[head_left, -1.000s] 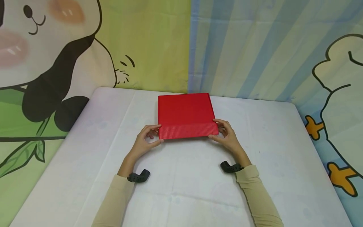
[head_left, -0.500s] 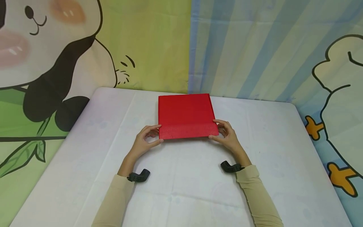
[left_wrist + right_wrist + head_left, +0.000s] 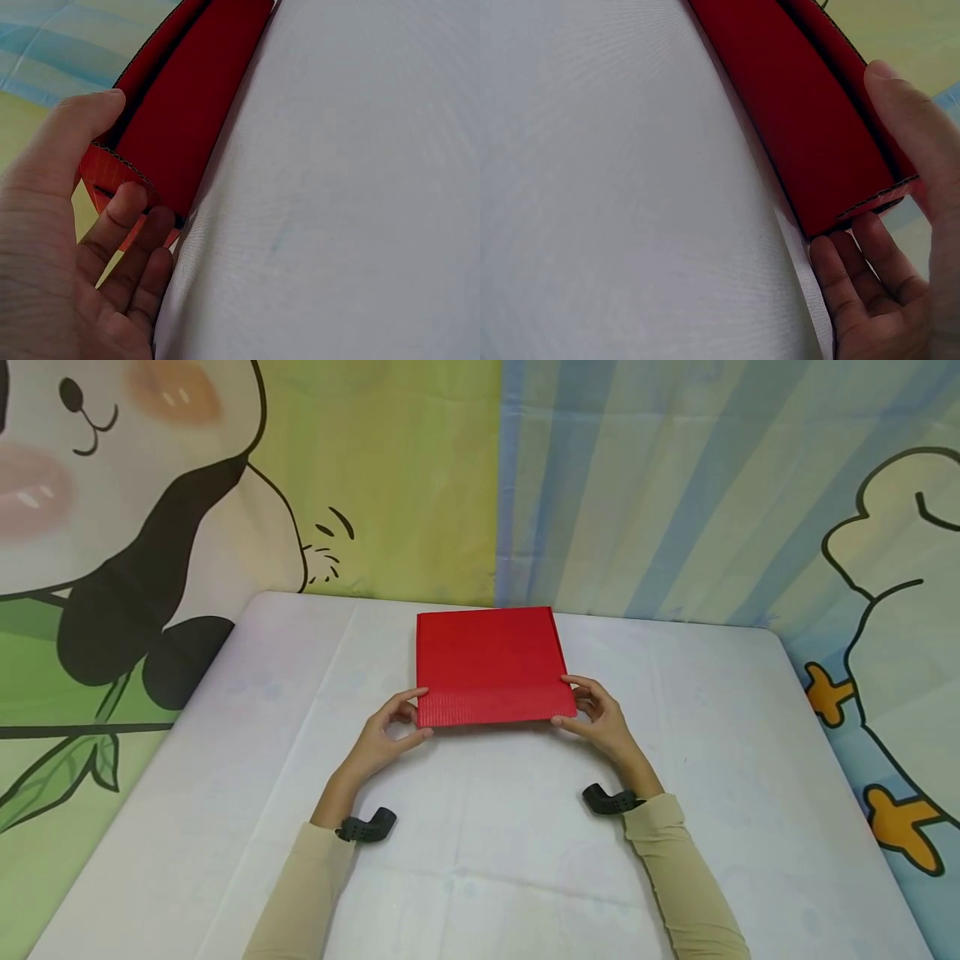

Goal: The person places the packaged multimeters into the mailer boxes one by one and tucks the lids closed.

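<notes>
A flat red cardboard box (image 3: 487, 652) lies near the far side of the white table, its ridged front flap (image 3: 495, 706) facing me. At its front left corner, my left hand (image 3: 381, 731) holds the flap, thumb at the front edge and fingers by the side. My right hand (image 3: 600, 720) grips the front right corner in the same way. Seen from the left wrist, the flap stands out over the front wall (image 3: 187, 112) with a dark gap between. The right wrist view shows that front wall (image 3: 795, 120) too, with my fingertips (image 3: 866, 225) at its lower corner.
A white cloth covers the table (image 3: 465, 843). Behind it hangs a printed curtain (image 3: 390, 477) with cartoon animals, close to the box's far edge. Each wrist wears a black camera mount (image 3: 367, 825) above a beige sleeve (image 3: 300, 893).
Both hands keep their hold at the box's front corners and the box stays in place. The head view has shifted very slightly.
</notes>
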Demonstrator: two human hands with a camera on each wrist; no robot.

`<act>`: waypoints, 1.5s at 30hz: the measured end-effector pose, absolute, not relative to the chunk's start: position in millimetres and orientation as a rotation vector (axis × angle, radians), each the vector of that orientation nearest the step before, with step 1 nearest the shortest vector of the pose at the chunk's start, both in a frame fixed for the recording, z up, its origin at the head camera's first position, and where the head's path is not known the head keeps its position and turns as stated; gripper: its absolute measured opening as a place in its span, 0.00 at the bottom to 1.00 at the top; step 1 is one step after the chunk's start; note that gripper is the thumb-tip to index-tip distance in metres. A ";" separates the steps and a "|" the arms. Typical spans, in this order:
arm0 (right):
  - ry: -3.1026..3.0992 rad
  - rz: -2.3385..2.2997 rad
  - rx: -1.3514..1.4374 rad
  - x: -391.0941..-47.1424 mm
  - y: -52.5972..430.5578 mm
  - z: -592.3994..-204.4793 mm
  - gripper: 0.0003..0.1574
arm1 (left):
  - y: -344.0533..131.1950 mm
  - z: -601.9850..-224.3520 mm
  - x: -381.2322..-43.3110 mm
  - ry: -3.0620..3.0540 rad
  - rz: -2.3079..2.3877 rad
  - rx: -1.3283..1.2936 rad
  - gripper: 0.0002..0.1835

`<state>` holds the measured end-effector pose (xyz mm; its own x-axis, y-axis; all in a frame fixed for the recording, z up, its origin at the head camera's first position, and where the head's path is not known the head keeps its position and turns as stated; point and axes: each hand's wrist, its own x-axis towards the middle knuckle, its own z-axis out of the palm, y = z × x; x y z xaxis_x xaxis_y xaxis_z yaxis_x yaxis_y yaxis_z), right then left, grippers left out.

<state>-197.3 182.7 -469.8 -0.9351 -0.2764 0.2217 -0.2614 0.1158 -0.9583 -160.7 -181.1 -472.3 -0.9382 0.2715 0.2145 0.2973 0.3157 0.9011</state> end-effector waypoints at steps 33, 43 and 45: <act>2.267 -1.988 -0.741 -207.3 186.4 -498.4 0.39 | -181.0 -471.8 -159.0 -2.477 -1.794 -0.510 0.38; 2.362 -1.925 -0.802 -201.9 182.2 -478.5 0.39 | -180.8 -473.8 -167.9 -2.436 -1.818 -0.608 0.44; 2.377 -1.913 -0.794 -199.6 180.9 -472.7 0.38 | -179.8 -473.5 -170.5 -2.442 -1.811 -0.610 0.43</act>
<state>-199.6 180.9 -472.7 -0.8730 -0.3731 0.3142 -0.3867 0.1367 -0.9120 -170.5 -179.8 -473.5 -0.9218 0.2858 0.2618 0.3335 0.2404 0.9116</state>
